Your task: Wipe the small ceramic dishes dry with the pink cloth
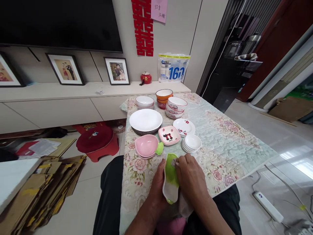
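Observation:
My left hand (157, 184) is closed on the side of a long green-and-white dish (171, 182), which is tilted up near the table's front edge. My right hand (192, 174) is closed on a greyish cloth (185, 206). A bunched bit of that cloth presses on the dish's green inner face, and the rest hangs below my fingers. Just beyond the dish are stacked pink peach-shaped bowls (146, 146) with a green leaf handle. Close by lie a square cat plate (169, 135) and a stack of small white dishes (192, 142).
On the flowered tablecloth (220, 143) stand large white plates (146, 120), flower-patterned plates (184, 126), white bowls (144, 102), red-rimmed bowls (176, 106) and orange bowls (164, 94). A red stool (95, 138) and flattened cardboard (36, 189) are at the left. A power strip (268, 206) lies at the right.

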